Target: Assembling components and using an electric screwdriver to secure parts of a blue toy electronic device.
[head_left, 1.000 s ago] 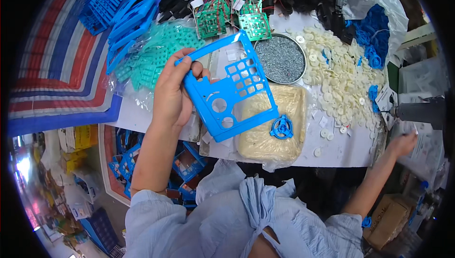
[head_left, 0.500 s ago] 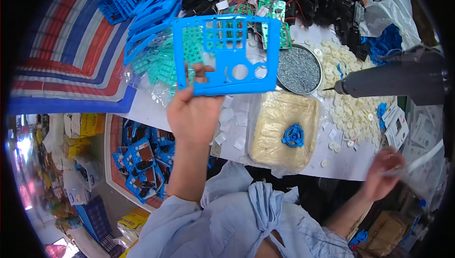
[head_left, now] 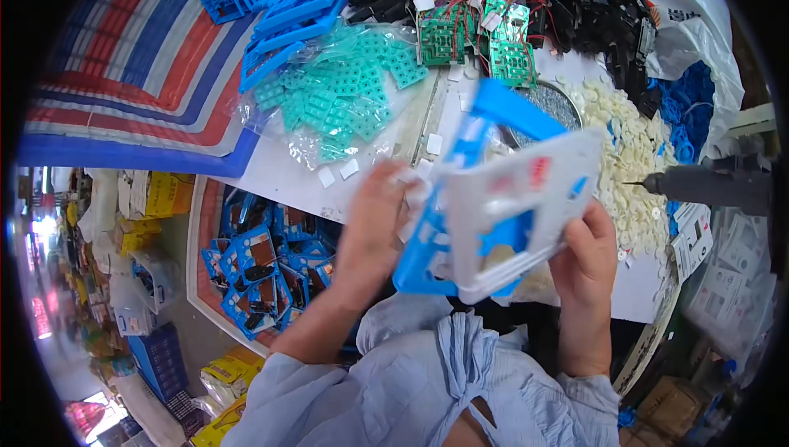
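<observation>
A blue plastic casing [head_left: 423, 254] with window cut-outs is tilted in front of me, blurred by motion. My left hand [head_left: 370, 229] grips it by its left edge, the fingers smeared. Over the casing's right side lies a thin white faceplate [head_left: 555, 163] with openings and red marks. The thumb and fingers of my right hand [head_left: 588, 254] pinch this plate at its right edge. Whether plate and casing touch along the overlap, I cannot tell. Behind them, the round tin [head_left: 552, 102] of small grey metal pieces and a wrapped pale block are mostly hidden.
Teal keypads [head_left: 337, 94], green circuit boards [head_left: 514, 44] with wires, black parts [head_left: 592, 3] and cream discs [head_left: 620, 176] cover the table. A dark power screwdriver [head_left: 707, 188] points in from the right. Blue casings [head_left: 300, 11] are stacked far left; assembled units [head_left: 259, 262] fill a bin below.
The blue casing has come down nearer me and turned on its side. My right hand has moved in from the right, bringing the white faceplate against or over it.
</observation>
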Motion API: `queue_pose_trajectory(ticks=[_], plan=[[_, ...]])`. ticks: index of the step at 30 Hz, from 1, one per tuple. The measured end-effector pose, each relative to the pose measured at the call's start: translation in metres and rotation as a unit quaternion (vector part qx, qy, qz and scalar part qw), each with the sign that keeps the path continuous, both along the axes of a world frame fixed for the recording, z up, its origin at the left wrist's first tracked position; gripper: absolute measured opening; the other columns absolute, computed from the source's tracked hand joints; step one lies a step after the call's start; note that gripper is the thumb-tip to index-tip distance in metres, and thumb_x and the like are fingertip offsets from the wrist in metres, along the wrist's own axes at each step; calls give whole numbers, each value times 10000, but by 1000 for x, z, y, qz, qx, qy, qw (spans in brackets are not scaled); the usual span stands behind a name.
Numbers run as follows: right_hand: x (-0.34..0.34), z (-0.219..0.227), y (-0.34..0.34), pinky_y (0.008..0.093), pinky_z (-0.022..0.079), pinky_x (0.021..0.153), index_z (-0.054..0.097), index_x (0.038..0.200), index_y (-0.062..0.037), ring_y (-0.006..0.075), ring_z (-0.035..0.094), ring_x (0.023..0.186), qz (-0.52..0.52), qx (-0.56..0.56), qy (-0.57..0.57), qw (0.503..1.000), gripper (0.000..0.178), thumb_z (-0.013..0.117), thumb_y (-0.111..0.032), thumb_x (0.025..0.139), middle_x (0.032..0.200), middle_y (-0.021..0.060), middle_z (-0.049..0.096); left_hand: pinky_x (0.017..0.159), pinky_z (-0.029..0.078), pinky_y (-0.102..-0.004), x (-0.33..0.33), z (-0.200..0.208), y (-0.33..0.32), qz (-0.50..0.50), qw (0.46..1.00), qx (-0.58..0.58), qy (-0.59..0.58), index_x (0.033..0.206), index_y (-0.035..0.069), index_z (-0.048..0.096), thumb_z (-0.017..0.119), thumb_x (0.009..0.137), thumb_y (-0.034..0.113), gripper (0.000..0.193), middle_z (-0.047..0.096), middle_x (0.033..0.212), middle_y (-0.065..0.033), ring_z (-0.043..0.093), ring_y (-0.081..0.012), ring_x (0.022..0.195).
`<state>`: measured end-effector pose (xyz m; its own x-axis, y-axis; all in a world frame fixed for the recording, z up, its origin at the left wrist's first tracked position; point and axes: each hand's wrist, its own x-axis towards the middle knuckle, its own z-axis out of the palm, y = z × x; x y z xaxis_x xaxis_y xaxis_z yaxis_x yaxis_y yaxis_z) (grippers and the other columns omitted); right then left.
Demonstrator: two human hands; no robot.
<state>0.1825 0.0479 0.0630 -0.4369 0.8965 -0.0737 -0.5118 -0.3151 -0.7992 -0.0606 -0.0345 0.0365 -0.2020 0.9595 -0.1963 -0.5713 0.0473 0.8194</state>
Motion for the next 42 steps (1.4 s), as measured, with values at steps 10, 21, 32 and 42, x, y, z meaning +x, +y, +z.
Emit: queue_pose_trajectory(ticks=[10,21,32,42], plan=[[-27,14,12,349,504,899,672,1260,-6,269,664,995,24,376,-297,877,288,570,-113,1013,1168,179,637,1048,455,-351,-4,-4,18,52,991,-55,110,1505,-17,321,543,895,-51,649,546,1333,-143,563,-221,1233],[-22,-18,2,282,481,971,154,1643,-49,162,619,1143,46,80,-101,991,783,565,-8,978,1293,130,630,1182,376,-406,17,-8,28,8,971,-43,237,1607,-45,188,360,815,-149,817,458,1501,-211,487,-295,1394],[-28,-33,-3,359,381,1126,43,1655,-33,229,474,1354,12,221,-148,964,1127,779,-79,802,1512,168,427,1179,386,-416,28,-7,23,10,975,-62,215,1616,-49,140,386,825,-154,835,413,1543,-234,460,-313,1423],[-32,-27,-3,301,458,1002,148,1637,-17,140,551,1109,4,94,-121,988,803,634,-211,1029,1281,106,560,1172,401,-422,29,-12,15,-15,982,-83,171,1624,-14,150,440,834,-173,856,387,1564,-224,413,-322,1457]])
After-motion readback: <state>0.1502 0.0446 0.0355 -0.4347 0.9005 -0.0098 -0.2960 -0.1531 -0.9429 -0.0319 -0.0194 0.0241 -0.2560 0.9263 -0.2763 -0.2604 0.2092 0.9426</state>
